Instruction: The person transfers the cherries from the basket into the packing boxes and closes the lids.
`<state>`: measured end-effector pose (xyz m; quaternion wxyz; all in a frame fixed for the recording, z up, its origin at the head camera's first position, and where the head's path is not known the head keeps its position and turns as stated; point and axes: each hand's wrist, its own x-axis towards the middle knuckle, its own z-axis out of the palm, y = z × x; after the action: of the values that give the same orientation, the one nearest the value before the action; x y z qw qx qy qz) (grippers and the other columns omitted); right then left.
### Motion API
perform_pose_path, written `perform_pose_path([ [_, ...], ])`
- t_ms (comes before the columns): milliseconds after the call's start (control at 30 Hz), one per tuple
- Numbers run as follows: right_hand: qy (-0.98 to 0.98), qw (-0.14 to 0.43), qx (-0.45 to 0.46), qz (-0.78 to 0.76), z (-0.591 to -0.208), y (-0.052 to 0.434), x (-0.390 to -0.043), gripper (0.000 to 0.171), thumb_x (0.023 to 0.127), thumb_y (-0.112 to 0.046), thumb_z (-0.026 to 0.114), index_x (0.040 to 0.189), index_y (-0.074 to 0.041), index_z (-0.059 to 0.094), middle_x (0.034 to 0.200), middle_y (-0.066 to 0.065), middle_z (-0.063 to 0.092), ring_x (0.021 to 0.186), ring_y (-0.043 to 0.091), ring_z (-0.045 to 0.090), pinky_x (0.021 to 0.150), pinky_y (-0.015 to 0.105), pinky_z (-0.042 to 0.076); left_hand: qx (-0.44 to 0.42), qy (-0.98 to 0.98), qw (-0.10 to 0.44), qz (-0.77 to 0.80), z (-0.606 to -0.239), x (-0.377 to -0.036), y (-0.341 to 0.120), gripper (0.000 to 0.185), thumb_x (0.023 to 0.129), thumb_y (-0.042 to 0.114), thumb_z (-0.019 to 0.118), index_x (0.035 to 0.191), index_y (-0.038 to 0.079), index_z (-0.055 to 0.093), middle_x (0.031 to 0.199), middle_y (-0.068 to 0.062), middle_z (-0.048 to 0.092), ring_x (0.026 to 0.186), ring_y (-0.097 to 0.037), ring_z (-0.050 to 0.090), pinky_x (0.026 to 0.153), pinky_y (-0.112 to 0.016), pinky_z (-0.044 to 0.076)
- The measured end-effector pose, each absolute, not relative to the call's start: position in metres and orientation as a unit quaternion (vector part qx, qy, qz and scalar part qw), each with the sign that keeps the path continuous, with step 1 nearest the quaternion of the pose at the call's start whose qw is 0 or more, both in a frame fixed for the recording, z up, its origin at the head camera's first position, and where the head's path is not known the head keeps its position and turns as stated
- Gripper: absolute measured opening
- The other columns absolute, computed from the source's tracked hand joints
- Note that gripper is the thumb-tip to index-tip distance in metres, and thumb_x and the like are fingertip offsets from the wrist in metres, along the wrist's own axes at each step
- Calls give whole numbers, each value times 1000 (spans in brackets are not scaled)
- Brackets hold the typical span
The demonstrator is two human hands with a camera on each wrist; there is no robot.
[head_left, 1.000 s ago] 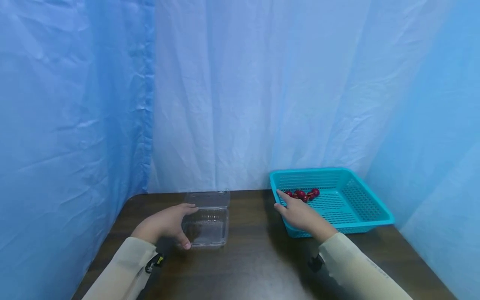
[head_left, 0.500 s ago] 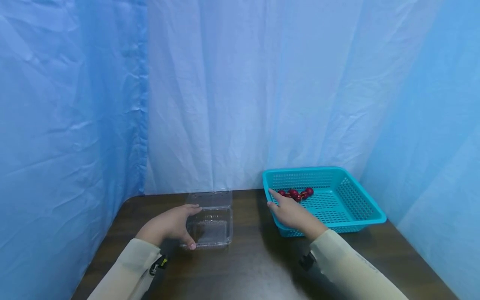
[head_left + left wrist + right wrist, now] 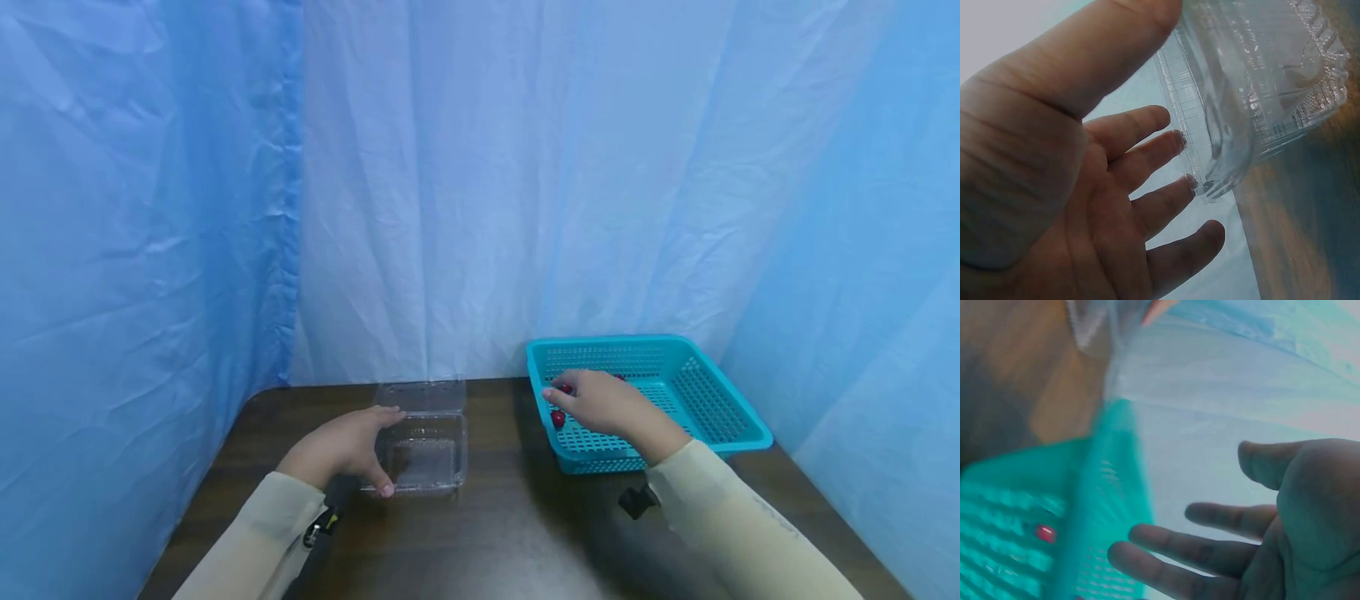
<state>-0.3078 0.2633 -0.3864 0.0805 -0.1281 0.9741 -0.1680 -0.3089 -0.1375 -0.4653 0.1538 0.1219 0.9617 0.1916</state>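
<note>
A clear plastic clamshell box point(image 3: 426, 486) lies unfolded on the table, its lid point(image 3: 420, 397) laid back toward the curtain. My left hand point(image 3: 337, 450) is at the box's left side, thumb by the near corner and fingers toward the hinge. In the left wrist view its fingers point(image 3: 1150, 159) are spread, with fingertips right at the plastic edge. My right hand point(image 3: 607, 407) hovers over the left part of a turquoise basket point(image 3: 738, 417), fingers extended and nothing between them. Beneath it a red cherry point(image 3: 558, 419) shows; the hand hides most of the other cherries.
The dark wooden table point(image 3: 495, 533) carries both containers, the box left of the basket with a stretch of tabletop between. Blue curtains point(image 3: 480, 192) hang close behind and at both sides. Small dark devices sit under both sleeves' cuffs.
My right hand has lifted and shifted right from the basket's left rim to over the cherries. One cherry now shows nearer the basket's front left. My left hand stays beside the box.
</note>
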Motion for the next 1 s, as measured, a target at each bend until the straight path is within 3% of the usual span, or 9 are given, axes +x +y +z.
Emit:
perform_pose_path([
  [167,969,94,-136,-183,-355,276,-326,66,117,-56,55,163,-9,61,166,21,62,149,46,62,122,71,52,119,963,147,191,-462,-307,-138,130,59,31,115,171,16,52,183,-16,41,168,-49,40,130,-71,43],
  [333,969,107,-128,-182,-341,290,-354,67,119,-52,54,162,-2,58,166,29,59,145,48,64,119,68,55,118,963,147,192,-464,-307,-139,130,58,31,115,171,16,53,182,-16,43,167,-48,42,129,-71,44],
  [433,965,129,-117,-197,-342,298,-370,61,119,-45,56,162,-1,58,160,29,63,132,42,72,102,57,65,119,962,151,192,-465,-308,-138,130,59,32,115,171,17,52,182,-15,43,166,-48,43,128,-71,45],
  [567,955,156,-98,-231,-346,310,-389,53,119,-31,57,161,0,58,152,29,68,124,42,75,78,44,66,112,963,147,196,-466,-309,-135,128,59,31,116,170,18,54,181,-15,46,164,-47,47,126,-71,47],
  [767,951,190,-65,-236,-368,332,-409,51,117,-30,60,158,0,63,152,28,68,134,46,70,92,51,70,102,965,136,200,-463,-305,-127,123,59,28,116,167,19,58,177,-15,52,160,-47,53,123,-72,51],
  [1000,953,202,-30,-224,-396,340,-423,45,112,-29,73,148,-4,73,148,21,72,127,42,74,87,49,71,101,967,134,194,-459,-302,-124,122,59,28,116,166,18,59,175,-16,53,158,-47,54,121,-73,52],
])
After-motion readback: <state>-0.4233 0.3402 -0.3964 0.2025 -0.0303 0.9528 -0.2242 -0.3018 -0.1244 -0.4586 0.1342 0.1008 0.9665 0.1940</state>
